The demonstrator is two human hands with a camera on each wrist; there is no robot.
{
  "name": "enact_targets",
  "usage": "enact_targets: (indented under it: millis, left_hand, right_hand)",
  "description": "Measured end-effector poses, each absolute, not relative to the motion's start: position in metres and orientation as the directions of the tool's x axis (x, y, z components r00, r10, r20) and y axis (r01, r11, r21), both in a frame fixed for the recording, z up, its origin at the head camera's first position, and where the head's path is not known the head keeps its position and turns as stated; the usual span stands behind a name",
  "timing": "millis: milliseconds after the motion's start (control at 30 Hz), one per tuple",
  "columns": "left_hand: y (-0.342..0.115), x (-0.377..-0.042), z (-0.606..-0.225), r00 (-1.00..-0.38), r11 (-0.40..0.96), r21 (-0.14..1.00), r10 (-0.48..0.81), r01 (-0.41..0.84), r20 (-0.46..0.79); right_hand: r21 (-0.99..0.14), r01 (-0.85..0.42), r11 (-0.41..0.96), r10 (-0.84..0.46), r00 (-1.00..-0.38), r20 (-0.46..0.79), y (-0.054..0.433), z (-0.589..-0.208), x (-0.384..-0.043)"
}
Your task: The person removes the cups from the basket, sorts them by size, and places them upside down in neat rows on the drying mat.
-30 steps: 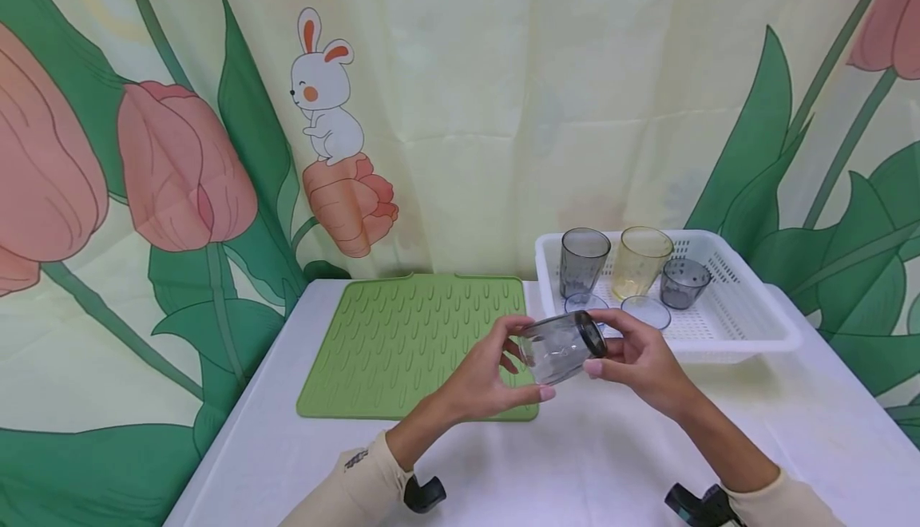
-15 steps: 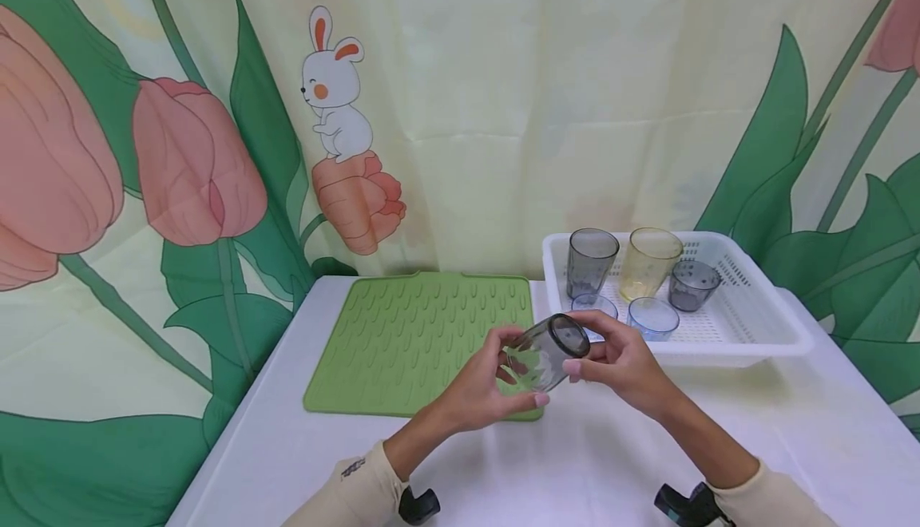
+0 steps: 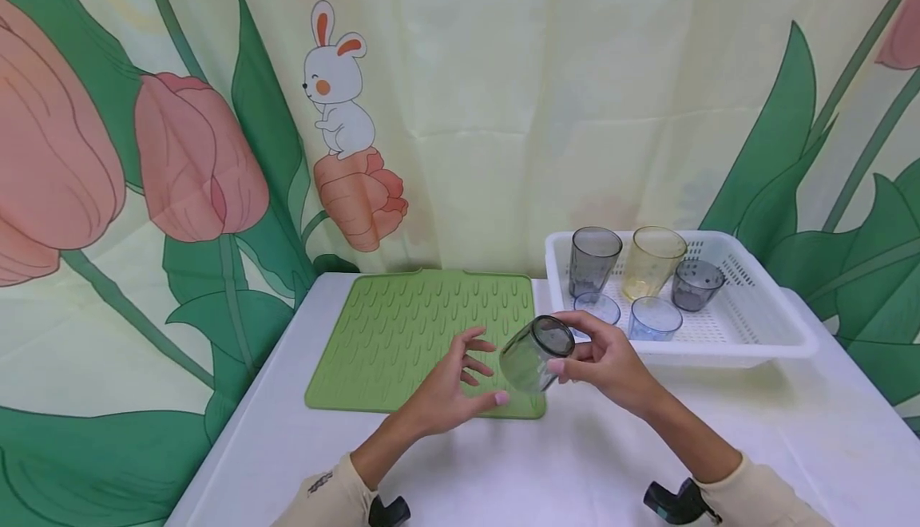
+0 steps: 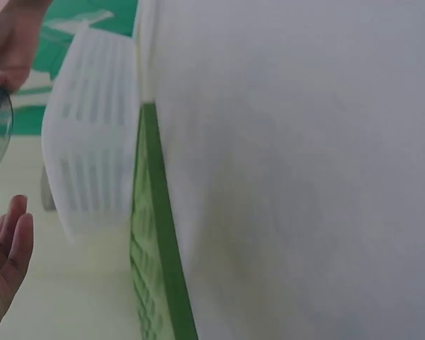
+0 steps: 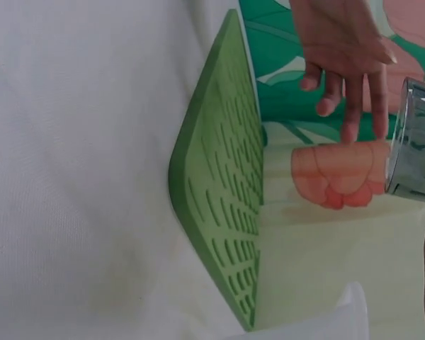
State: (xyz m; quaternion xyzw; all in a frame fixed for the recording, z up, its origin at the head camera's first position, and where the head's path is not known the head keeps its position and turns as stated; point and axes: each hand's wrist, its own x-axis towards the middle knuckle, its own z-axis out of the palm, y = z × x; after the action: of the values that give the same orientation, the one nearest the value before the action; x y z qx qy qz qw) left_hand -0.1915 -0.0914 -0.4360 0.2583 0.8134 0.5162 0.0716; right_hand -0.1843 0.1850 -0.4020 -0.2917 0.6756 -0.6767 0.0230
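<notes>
My right hand (image 3: 611,363) pinches a smoky grey drinking glass (image 3: 527,361) near its dark-edged end, thumb in front and fingers behind. The glass hangs tilted in the air, over the right front part of a green ridged drying mat (image 3: 424,343), with the dark-edged end up and to the right. To its left, my left hand (image 3: 442,399) has its fingers spread and holds nothing; a gap parts it from the glass. In the right wrist view the left hand (image 5: 343,53) shows loosely extended fingers, and the glass (image 5: 414,145) is cut off by the frame edge.
A white perforated plastic basket (image 3: 747,347) stands at the right. Inside are a tall grey glass (image 3: 595,259), a yellow glass (image 3: 652,263), a short grey glass (image 3: 697,286) and two blue-rimmed clear glasses (image 3: 656,321). A printed curtain (image 3: 474,112) hangs behind the white-covered table (image 3: 561,463).
My left hand has let go of the glass and drawn back to the left. The right hand has moved slightly left with the glass, which now tilts with its dark-edged end higher.
</notes>
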Motion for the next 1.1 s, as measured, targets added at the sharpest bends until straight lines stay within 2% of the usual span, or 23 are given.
enact_targets:
  millis: [333,533,800,1100]
  left_hand:
    - [-0.170,-0.203,-0.457,-0.940,0.518,0.811,0.323,0.272,0.108]
    - [-0.224,-0.212,-0.464,-0.950,0.639,0.725,0.305,0.255,0.065]
    - [-0.291,-0.215,-0.463,-0.948,0.707,0.680,0.313,0.194,-0.055]
    - [-0.322,-0.215,-0.470,-0.946,0.744,0.648,0.305,0.164,-0.111]
  right_hand:
    - [-0.942,-0.334,-0.029,-0.414,-0.854,0.316,0.183,-0.405,-0.192]
    - [-0.948,-0.310,0.076,-0.377,-0.889,0.261,0.182,-0.407,-0.197]
    - [-0.950,-0.287,0.124,-0.380,-0.898,0.221,0.175,-0.412,-0.203]
    - [-0.961,-0.234,0.147,-0.393,-0.905,0.161,0.157,-0.403,-0.216]
